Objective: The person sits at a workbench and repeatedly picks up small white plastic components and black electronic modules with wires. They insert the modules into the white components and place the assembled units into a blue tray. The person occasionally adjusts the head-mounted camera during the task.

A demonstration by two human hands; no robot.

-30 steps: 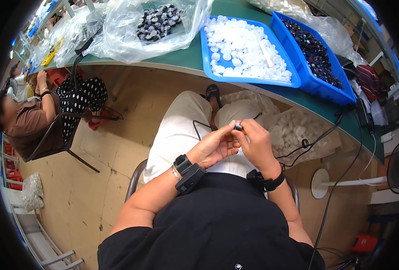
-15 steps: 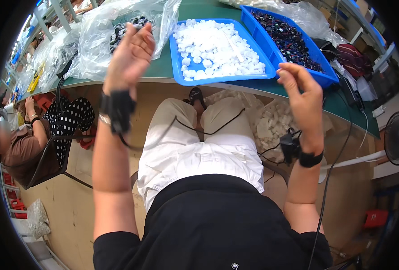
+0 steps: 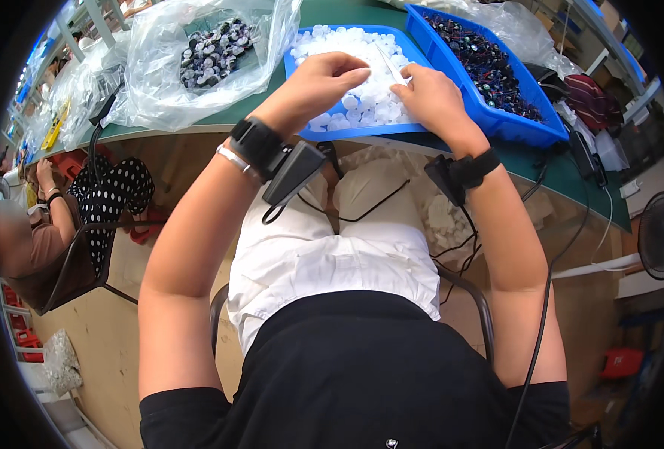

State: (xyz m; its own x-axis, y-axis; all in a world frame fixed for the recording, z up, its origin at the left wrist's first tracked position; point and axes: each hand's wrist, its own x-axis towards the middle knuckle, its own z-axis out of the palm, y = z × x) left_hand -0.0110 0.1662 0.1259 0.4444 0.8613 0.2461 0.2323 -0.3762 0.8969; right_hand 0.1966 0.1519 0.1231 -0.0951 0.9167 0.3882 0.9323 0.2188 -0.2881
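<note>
A blue tray [image 3: 429, 133] on the green table holds a heap of small white round plastic caps [image 3: 343, 39]. My left hand [image 3: 323, 81] is over the tray's left half, thumb and fingers curled together; whatever they pinch, if anything, is hidden. At the tray's right side my right hand [image 3: 433, 97] has thumb and forefinger closed on the near end of slim pale tweezers [image 3: 389, 63]. The tweezers' tapered end points away from me, above the caps. Both wrists wear black straps with small devices.
Left of the tray, a clear plastic bag [image 3: 148, 71] surrounds a pile of small dark round parts [image 3: 216, 52]. A deeper blue bin [image 3: 545, 133] at right holds dark wired parts [image 3: 482, 67]. A seated person [image 3: 29, 239] is at far left. Cables hang beside my right arm.
Both hands have come inward over the white caps, the left from above the bag, the right from the bin's near side. My right hand has taken hold of the tweezers that lay in the tray.
</note>
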